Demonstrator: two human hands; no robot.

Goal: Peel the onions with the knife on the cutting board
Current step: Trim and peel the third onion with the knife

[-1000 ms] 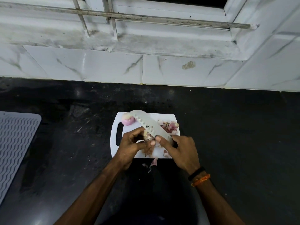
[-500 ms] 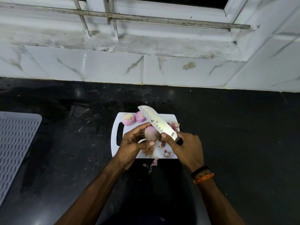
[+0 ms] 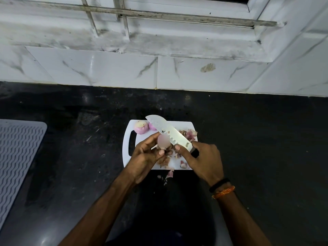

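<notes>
At the dark counter [image 3: 71, 174], my left hand [image 3: 147, 157] grips an onion [image 3: 164, 142]; my right hand [image 3: 204, 160] clenches the knife [image 3: 168, 133]. Skin seems mostly off, so shallow strokes away from my thumb.

Bare forearms — black band [image 3: 219, 184], orange thread [image 3: 224, 191]

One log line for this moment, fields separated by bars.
left hand: holds onion | right hand: grips knife | blade on onion | over cutting board
</notes>
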